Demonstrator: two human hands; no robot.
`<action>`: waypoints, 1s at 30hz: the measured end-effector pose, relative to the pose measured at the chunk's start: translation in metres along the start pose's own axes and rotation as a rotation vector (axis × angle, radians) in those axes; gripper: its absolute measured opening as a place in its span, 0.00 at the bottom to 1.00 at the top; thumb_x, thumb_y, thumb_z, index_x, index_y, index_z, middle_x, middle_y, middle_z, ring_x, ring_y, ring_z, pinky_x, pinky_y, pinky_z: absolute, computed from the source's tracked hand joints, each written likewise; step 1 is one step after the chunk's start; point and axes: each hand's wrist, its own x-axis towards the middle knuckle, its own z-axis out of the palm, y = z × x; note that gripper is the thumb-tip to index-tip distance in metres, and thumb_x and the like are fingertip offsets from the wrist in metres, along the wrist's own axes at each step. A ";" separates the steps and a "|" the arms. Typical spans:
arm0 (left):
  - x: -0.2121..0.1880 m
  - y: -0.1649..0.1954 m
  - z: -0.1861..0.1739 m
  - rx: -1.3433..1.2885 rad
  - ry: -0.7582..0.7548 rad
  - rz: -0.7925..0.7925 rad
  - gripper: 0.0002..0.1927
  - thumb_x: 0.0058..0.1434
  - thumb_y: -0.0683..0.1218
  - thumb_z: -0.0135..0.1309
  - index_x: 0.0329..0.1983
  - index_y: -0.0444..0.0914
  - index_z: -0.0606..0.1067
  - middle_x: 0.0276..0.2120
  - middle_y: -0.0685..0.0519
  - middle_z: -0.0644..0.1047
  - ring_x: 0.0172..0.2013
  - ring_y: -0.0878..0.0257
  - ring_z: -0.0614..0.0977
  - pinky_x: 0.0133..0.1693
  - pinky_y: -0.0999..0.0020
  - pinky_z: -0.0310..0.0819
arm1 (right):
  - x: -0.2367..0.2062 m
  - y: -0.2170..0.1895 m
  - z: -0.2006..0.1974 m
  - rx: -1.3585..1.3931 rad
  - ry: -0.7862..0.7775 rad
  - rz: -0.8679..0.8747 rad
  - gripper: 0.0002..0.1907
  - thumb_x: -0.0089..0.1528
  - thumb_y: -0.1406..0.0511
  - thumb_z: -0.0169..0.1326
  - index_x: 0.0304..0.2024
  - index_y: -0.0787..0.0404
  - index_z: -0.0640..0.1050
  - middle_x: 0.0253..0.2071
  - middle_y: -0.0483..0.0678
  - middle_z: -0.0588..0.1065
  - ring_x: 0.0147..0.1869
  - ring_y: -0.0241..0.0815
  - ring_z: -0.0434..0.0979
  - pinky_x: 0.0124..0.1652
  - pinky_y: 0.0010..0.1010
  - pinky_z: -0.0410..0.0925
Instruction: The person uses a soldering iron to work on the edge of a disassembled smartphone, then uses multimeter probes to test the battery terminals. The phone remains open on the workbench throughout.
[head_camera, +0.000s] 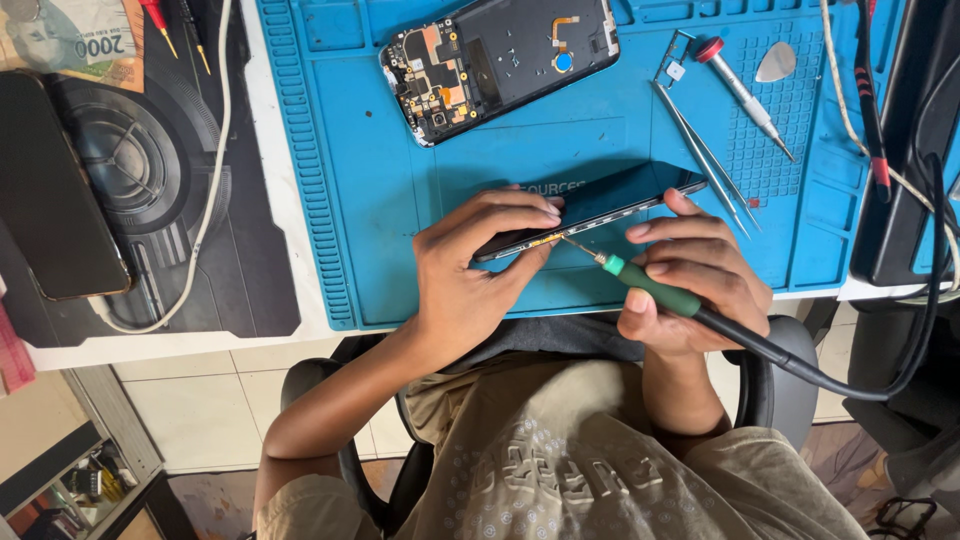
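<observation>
My left hand (470, 265) grips the near end of a black phone screen panel (600, 205), tilted on edge over the blue work mat (400, 180). My right hand (690, 275) holds a green-handled soldering iron (650, 285) like a pen. Its metal tip touches the panel's lower edge near my left thumb. My right index finger rests against the panel's right part.
An opened phone body (500, 60) with exposed boards lies at the mat's far side. Tweezers (700, 150), a red-capped screwdriver (745, 95) and a pick (777, 62) lie at right. A dark phone (50, 190) and a banknote (75, 40) sit left. A black cable (880, 390) trails right.
</observation>
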 end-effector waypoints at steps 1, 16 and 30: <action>0.000 0.000 0.000 -0.005 0.000 -0.009 0.13 0.59 0.31 0.65 0.45 0.36 0.79 0.47 0.50 0.82 0.51 0.58 0.86 0.59 0.65 0.80 | 0.000 0.000 0.000 0.003 -0.003 -0.003 0.20 0.66 0.56 0.62 0.36 0.66 0.71 0.29 0.54 0.74 0.42 0.52 0.84 0.60 0.48 0.76; 0.000 0.001 0.000 -0.014 0.000 0.001 0.14 0.59 0.31 0.65 0.46 0.36 0.79 0.48 0.50 0.82 0.52 0.58 0.86 0.59 0.65 0.80 | 0.001 -0.001 0.001 0.008 0.007 -0.018 0.20 0.65 0.56 0.62 0.35 0.67 0.72 0.28 0.54 0.74 0.42 0.52 0.83 0.59 0.48 0.76; 0.001 0.002 -0.001 -0.017 -0.007 -0.029 0.14 0.59 0.31 0.65 0.45 0.35 0.79 0.48 0.50 0.82 0.52 0.58 0.86 0.57 0.66 0.81 | 0.001 -0.001 0.001 0.004 0.004 -0.016 0.20 0.64 0.57 0.63 0.34 0.67 0.72 0.28 0.54 0.74 0.42 0.52 0.83 0.59 0.48 0.76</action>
